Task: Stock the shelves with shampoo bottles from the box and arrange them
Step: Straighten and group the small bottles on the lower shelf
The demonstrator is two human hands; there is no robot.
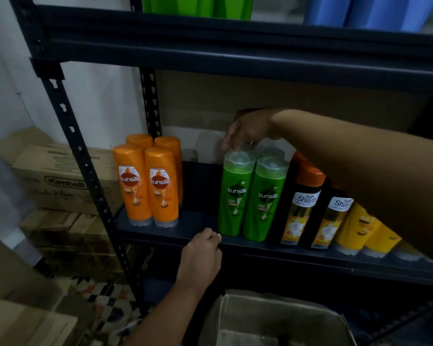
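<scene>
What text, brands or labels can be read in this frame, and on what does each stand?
"sunsilk": front two orange bottles.
"sunsilk": front two green bottles.
"Safi Shayla", partly cut off on the right one: two black bottles with orange caps.
"Kimball": cardboard carton left of the shelf.
Too small or blurred: the bottles' fine print, yellow bottles, other carton print.

Yellow bottles partly hidden behind right forearm; box cut off by bottom edge.

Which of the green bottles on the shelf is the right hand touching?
The front-left green bottle, next to the empty gap; the right hand has its fingertips on that cap. The green bottle beside it is untouched.
</scene>
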